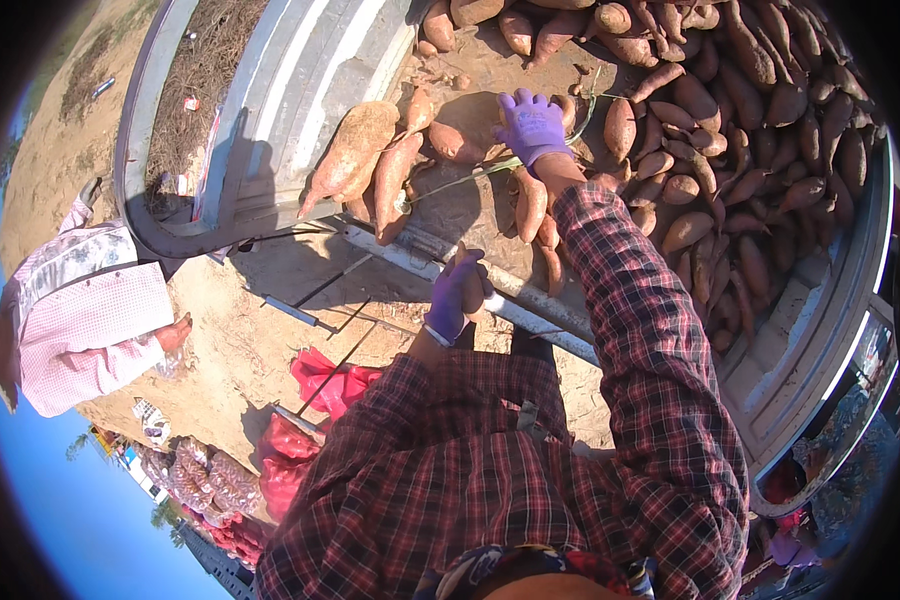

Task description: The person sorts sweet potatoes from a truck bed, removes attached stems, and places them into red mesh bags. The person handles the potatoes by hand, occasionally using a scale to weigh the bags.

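My left hand [456, 296], in a purple glove, grips a sweet potato [473, 294] just outside the metal edge [510, 289] of a truck bed. Farther in, my right hand [534, 127], also gloved in purple, reaches palm down over the bed floor. A sweet potato [568, 111] shows at its right side; the palm hides whether the fingers grip it. Below that wrist lie a few more sweet potatoes [531, 204]. Several large ones [360, 146] rest by the bed's left wall. A green stem [469, 178] trails across the floor.
A large heap of sweet potatoes [750, 142] fills the bed's right side. The ribbed metal side wall [300, 97] rises at left. Outside, a person in a checked shirt [94, 315] stands at left. Red mesh sacks [289, 457] and a metal rod [300, 311] lie on sandy ground.
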`<state>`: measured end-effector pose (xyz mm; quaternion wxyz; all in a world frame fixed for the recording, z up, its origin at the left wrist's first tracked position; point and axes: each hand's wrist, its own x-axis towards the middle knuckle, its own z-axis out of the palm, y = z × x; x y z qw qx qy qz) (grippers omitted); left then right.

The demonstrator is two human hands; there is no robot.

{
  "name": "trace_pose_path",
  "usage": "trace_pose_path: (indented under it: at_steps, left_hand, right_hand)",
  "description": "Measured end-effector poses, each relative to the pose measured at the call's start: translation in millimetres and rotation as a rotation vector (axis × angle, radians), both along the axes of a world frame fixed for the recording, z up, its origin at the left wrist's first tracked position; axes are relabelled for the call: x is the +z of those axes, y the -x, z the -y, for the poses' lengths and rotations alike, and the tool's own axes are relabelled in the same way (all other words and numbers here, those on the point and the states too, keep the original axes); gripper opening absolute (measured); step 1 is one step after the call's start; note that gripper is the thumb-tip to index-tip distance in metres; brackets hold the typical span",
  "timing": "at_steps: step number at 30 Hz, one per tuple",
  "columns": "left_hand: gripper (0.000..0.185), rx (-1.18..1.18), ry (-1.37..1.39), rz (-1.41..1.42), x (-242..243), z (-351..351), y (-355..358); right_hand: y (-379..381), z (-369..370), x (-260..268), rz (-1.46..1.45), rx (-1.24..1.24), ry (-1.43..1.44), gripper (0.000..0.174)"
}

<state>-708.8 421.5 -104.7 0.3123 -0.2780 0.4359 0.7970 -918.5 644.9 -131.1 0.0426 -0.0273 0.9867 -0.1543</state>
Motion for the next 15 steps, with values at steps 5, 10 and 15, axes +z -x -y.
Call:
trace_pose_path:
  at_steps: [5, 10, 15]
  left_hand:
    - [0.045, 0.071, -0.053, 0.059, -6.5, 6.6, 3.3]
    - [0.037, 0.128, -0.140, 0.139, -7.0, 37.6, -5.6]
    - [0.051, 0.045, -0.202, 0.027, 25.4, 68.7, -12.6]
  right_hand:
    - [2.9, -16.4, -24.0, -0.009, 0.027, -0.209, 0.049]
    - [0.1, -14.8, -13.6, -0.127, 0.003, -0.144, 0.051]
    - [-16.2, 83.8, -12.4, 0.149, 0.261, 0.105, 0.072]
